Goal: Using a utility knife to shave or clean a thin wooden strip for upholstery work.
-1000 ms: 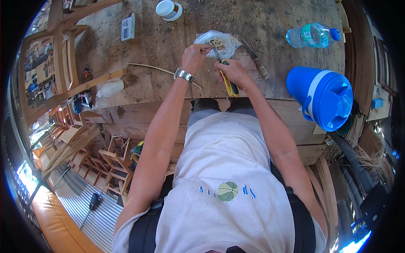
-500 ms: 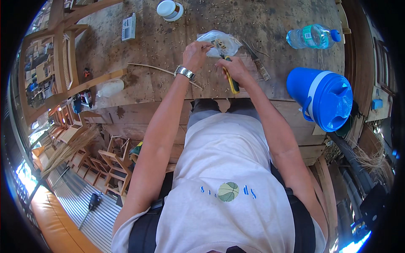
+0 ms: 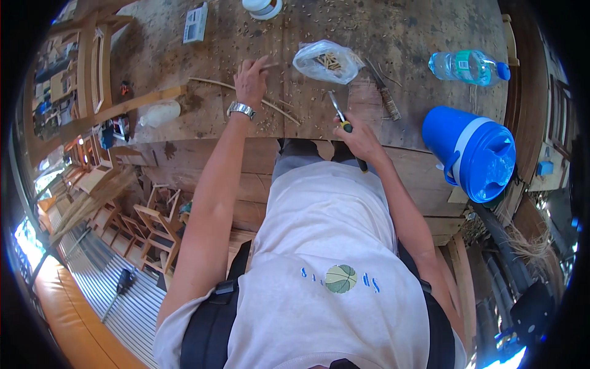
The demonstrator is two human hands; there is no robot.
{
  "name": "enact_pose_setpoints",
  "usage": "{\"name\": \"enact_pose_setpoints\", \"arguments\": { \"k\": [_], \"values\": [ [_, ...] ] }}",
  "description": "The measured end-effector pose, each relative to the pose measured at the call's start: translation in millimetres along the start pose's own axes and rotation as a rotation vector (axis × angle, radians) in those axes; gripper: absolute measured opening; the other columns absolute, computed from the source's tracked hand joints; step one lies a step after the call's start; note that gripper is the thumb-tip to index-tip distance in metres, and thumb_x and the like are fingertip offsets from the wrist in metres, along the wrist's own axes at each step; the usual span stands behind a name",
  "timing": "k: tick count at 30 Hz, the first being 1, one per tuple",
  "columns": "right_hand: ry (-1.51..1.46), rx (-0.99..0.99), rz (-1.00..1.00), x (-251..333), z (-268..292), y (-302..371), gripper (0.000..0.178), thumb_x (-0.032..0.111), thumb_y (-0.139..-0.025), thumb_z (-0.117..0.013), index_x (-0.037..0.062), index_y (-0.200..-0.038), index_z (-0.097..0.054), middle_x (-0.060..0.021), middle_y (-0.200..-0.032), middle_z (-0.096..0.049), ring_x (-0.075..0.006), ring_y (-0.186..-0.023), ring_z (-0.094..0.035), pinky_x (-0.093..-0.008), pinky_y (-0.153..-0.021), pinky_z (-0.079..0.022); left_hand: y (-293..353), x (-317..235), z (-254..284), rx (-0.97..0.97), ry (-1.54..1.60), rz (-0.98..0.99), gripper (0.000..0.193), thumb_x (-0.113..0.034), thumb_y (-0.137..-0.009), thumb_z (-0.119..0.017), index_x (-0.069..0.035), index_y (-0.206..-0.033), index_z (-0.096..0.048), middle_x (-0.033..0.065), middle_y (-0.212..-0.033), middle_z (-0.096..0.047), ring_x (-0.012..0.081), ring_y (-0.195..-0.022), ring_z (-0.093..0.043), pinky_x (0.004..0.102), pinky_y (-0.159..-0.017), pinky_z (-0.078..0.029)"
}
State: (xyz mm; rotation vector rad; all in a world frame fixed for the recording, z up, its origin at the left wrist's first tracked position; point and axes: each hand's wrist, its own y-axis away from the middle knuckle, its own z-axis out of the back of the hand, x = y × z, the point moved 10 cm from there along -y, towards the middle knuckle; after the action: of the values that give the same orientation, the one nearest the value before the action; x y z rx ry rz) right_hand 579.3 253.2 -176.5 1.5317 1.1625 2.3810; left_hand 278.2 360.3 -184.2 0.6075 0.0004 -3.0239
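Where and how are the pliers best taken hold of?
Probably by the handles, coming from the near side: the pliers point their bare metal end away from the person, while the handles run back toward the body, where the right hand grips them.

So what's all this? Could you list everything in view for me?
Pliers: 1, black and yellow grip, in the right hand
Plastic bag: 1, clear, mid-table
Short sticks: several, tan, in the bag
Thin strip: 1, tan, by the left hand
Knife-like tool: 1, dark, right of the bag
Bottle: 1, clear, blue cap, table's right
Cooler jug: 1, blue and white, right
Jar: 1, white, top edge
Small box: 1, pale, upper left
Cloudy container: 1, whitish, left
Table: 1, brown, beneath these
Wooden chairs: several, brown, lower left
Padded piece: 1, orange, lower left
Watch: 1, silver, left wrist
Shirt: 1, white, on the person
Hands: 2, above and at the table's near side
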Motion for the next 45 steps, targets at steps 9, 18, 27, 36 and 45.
{"name": "enact_pose_setpoints", "arguments": {
  "k": [9, 18, 27, 36, 45],
  "values": [
    [0.051, -0.008, -0.117, -20.8, -1.0, 17.5, 0.048, 0.034, -0.088, -0.067, 0.0059, -0.127, -0.065, -0.0176, -0.105, -0.069, -0.0301, -0.099, -0.067, -0.0376, -0.091, -0.050, 84.9, -38.8, -18.6, 0.298, -0.191, -0.459, 0.019, -0.013, -0.085, -0.069, -0.017, -0.104, -0.065, 0.0046, -0.106, -0.061, 0.0246, -0.108, -0.058, 0.0427, -0.095, -0.044],
    [-0.158, 0.044, -0.106, 1.9, -8.0, 25.6, 0.043, 0.030, -0.090, -0.066, 0.0046, -0.124, -0.064, -0.0058, -0.091, -0.066, -0.0145, -0.081, -0.065, -0.0320, -0.079, -0.052, 59.8, -109.5, 19.9, 0.181, 0.015, -0.610, 0.015, -0.010, -0.090, -0.064, -0.012, -0.105, -0.063, 0.0077, -0.098, -0.059, 0.0297, -0.094, -0.063, 0.0445, -0.088, -0.049],
    [-0.437, 0.062, -0.124, 18.3, -8.6, -9.9, 0.029, 0.023, -0.092, -0.064, 0.0011, -0.110, -0.063, -0.0031, -0.084, -0.063, -0.0115, -0.073, -0.061, -0.0281, -0.070, -0.051, 17.3, -124.1, 24.3, 0.096, 0.279, -0.151, 0.012, -0.019, -0.095, -0.067, -0.013, -0.104, -0.073, 0.0089, -0.091, -0.066, 0.0326, -0.085, -0.067, 0.0413, -0.073, -0.053],
    [-0.429, 0.065, -0.083, 24.3, 1.6, -56.0, 0.023, 0.026, -0.093, -0.063, 0.0040, -0.099, -0.064, -0.0030, -0.080, -0.064, -0.0117, -0.069, -0.061, -0.0274, -0.066, -0.049, -3.6, -132.1, -1.2, 0.095, 0.177, -0.092, 0.020, -0.023, -0.096, -0.069, -0.020, -0.113, -0.078, 0.0102, -0.090, -0.066, 0.0318, -0.086, -0.067, 0.0425, -0.073, -0.051],
    [-0.453, 0.005, -0.052, 21.8, 5.9, -73.7, 0.028, 0.025, -0.088, -0.064, -0.0025, -0.087, -0.063, -0.0087, -0.070, -0.064, -0.0171, -0.059, -0.062, -0.0329, -0.059, -0.051, -12.8, -125.6, -20.5, 0.205, 0.097, -0.079, 0.024, -0.027, -0.100, -0.063, -0.030, -0.120, -0.076, 0.0114, -0.090, -0.062, 0.0310, -0.090, -0.066, 0.0441, -0.077, -0.051]
  ]
}}
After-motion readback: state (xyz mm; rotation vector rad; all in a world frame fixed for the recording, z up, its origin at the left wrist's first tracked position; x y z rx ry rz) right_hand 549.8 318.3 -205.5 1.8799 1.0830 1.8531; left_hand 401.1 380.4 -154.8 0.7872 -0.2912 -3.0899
